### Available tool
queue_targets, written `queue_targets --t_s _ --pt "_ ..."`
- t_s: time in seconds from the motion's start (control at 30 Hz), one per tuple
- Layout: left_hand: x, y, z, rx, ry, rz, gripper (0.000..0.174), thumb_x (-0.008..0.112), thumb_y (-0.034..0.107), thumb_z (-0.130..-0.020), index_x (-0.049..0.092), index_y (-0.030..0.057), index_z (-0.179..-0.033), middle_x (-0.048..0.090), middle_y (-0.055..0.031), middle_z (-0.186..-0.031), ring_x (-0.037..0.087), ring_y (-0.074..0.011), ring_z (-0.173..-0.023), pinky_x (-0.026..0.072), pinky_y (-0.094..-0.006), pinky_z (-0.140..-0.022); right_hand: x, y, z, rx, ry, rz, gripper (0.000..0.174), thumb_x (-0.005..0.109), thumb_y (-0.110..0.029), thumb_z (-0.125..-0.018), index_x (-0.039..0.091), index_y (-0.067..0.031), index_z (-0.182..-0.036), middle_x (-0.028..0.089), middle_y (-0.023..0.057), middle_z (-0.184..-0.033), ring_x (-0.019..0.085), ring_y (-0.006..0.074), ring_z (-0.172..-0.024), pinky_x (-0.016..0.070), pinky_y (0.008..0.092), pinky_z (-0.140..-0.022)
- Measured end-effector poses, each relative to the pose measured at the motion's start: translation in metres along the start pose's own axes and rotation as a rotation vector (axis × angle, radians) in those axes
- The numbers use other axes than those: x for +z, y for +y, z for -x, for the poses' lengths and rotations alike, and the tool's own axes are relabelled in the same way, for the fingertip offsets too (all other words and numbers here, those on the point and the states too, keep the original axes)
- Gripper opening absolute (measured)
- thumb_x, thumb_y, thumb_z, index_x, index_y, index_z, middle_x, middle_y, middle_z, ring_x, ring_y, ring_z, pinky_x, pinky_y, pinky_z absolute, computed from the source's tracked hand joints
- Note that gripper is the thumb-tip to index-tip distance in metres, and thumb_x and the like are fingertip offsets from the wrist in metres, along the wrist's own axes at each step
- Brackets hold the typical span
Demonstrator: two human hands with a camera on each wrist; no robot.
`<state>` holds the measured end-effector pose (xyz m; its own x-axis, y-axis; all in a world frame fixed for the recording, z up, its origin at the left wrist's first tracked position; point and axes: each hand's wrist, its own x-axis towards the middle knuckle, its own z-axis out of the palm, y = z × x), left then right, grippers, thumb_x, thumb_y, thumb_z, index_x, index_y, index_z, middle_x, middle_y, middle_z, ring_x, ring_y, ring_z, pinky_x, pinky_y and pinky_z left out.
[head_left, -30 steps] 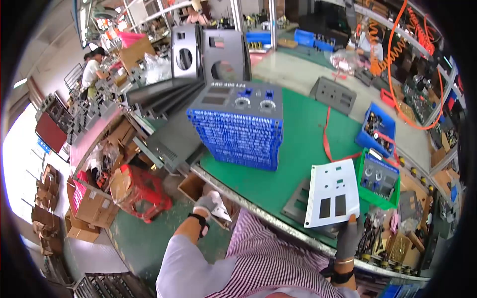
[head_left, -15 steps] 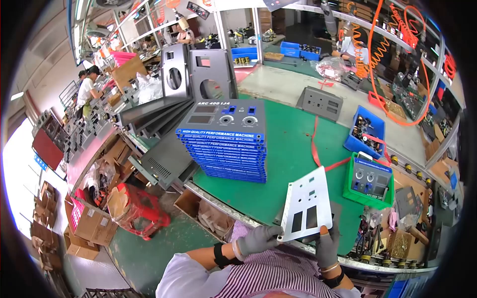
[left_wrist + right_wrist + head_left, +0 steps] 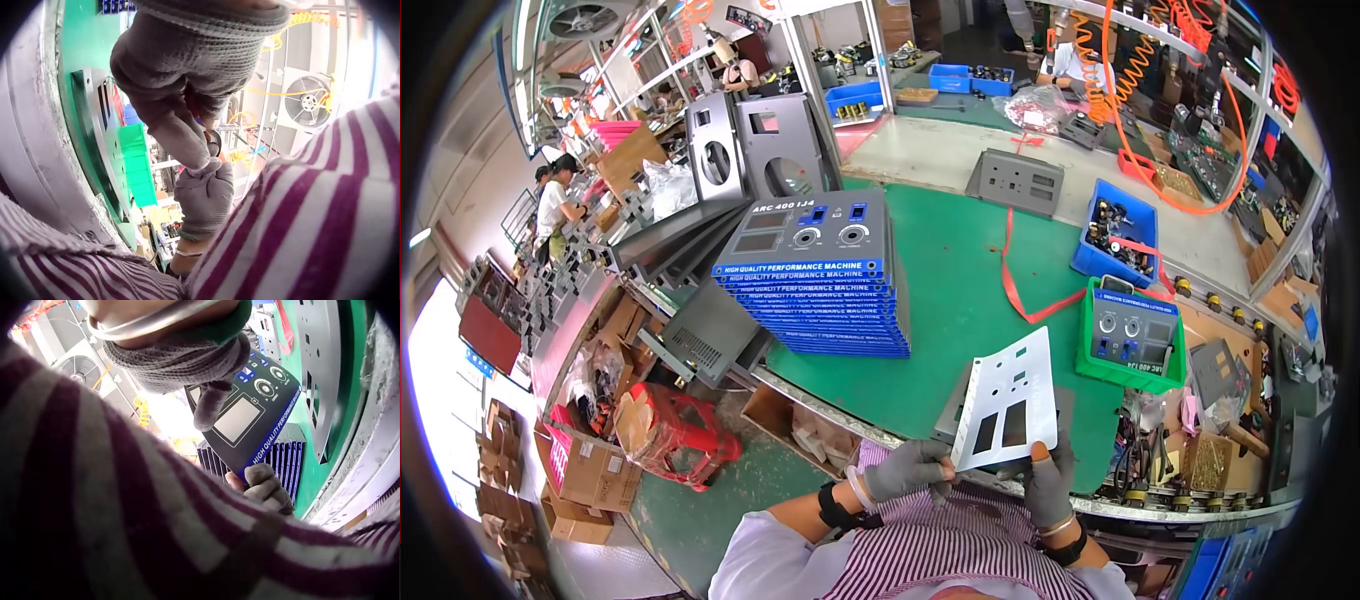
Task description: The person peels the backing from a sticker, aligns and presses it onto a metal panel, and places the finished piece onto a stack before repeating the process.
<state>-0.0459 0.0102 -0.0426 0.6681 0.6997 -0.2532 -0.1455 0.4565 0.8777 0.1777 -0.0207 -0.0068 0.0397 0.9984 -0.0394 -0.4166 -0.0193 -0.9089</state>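
Note:
A thin panel sheet [image 3: 1008, 405], white side toward the head camera, is held tilted above the green mat. Its other side, dark with a blue lettered edge, shows in the right wrist view [image 3: 240, 415]. My gloved left hand [image 3: 908, 470] pinches its lower left corner. At the lower right edge my gloved right hand [image 3: 1050, 485] grips it, thumb on the white side. A grey metal panel [image 3: 948, 412] lies partly hidden beneath the sheet; it also stands out in the left wrist view [image 3: 103, 137]. A tall stack of blue-edged panels [image 3: 815, 270] sits to the left.
Behind the mat lie a grey plate [image 3: 1018, 183] and red ribbon [image 3: 1012, 285]. A blue bin [image 3: 1118, 235] of parts and a green bin [image 3: 1130, 375] stand at the right. Black metal housings [image 3: 785, 150] are at the back left, a red stool [image 3: 675, 435] on the floor.
My left hand has come up from the box below the table edge to the sheet's lower left corner. The sheet has tilted and moved left in the view. The head view has shifted.

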Motion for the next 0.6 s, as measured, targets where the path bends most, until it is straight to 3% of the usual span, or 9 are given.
queue_targets --t_s 0.27,0.37,0.5,0.53,0.57,0.6 --pt "0.002 0.005 0.002 -0.064 -0.026 0.022 0.017 0.055 0.014 -0.087 0.055 -0.0034 -0.084 0.061 -0.0117 -0.069 0.062 -0.0185 -0.059 0.0508 -0.0277 -0.054 0.0 0.002 0.002 0.019 0.017 0.02 0.037 0.053 -0.022 -0.089 0.041 0.0057 -0.109 0.06 0.016 -0.087 0.064 0.0221 -0.062 0.0566 0.0313 -0.054" --pt "0.003 0.0 0.004 -0.003 0.048 -0.22 0.02 0.05 0.016 -0.09 0.052 -0.0045 -0.089 0.061 -0.0127 -0.07 0.062 -0.0198 -0.058 0.0516 -0.028 -0.052 0.004 0.001 0.002 0.004 0.013 0.051 0.036 0.053 -0.023 -0.088 0.043 0.0068 -0.107 0.062 0.0154 -0.083 0.064 0.0209 -0.06 0.0559 0.0299 -0.053" --pt "-0.019 -0.005 0.014 -0.03 0.25 -0.056 0.029 0.045 0.021 -0.094 0.048 -0.0076 -0.096 0.057 -0.0141 -0.071 0.062 -0.022 -0.056 0.0517 -0.0293 -0.047 0.0 -0.003 0.003 -0.011 -0.012 0.154 0.034 0.054 -0.023 -0.087 0.046 0.0063 -0.102 0.062 0.0131 -0.078 0.064 0.0179 -0.06 0.0545 0.0285 -0.052" --pt "-0.036 -0.012 0.022 -0.081 0.295 0.026 0.025 0.047 0.016 -0.091 0.047 -0.0059 -0.103 0.058 -0.0158 -0.081 0.061 -0.0208 -0.059 0.0535 -0.029 -0.05 0.0 -0.009 0.003 -0.021 -0.017 0.184 0.033 0.055 -0.023 -0.087 0.048 0.0057 -0.101 0.062 0.0118 -0.077 0.063 0.0166 -0.06 0.0535 0.0276 -0.052" --pt "-0.042 -0.013 0.03 -0.058 0.408 0.079 0.029 0.049 0.019 -0.091 0.047 -0.0062 -0.106 0.057 -0.0128 -0.078 0.059 -0.0196 -0.061 0.0536 -0.0315 -0.053 -0.001 -0.013 0.003 -0.029 -0.023 0.214 0.033 0.056 -0.024 -0.086 0.049 0.0051 -0.099 0.062 0.0106 -0.076 0.062 0.0152 -0.06 0.0525 0.0266 -0.051" --pt "-0.06 -0.022 0.043 -0.044 0.372 0.148 0.029 0.049 0.022 -0.091 0.047 -0.0052 -0.102 0.055 -0.0102 -0.074 0.057 -0.018 -0.062 0.0513 -0.0325 -0.053 -0.005 -0.014 0.003 -0.04 -0.007 0.22 0.032 0.058 -0.025 -0.084 0.051 0.0042 -0.096 0.062 0.0089 -0.075 0.061 0.0133 -0.059 0.0504 0.0251 -0.05"
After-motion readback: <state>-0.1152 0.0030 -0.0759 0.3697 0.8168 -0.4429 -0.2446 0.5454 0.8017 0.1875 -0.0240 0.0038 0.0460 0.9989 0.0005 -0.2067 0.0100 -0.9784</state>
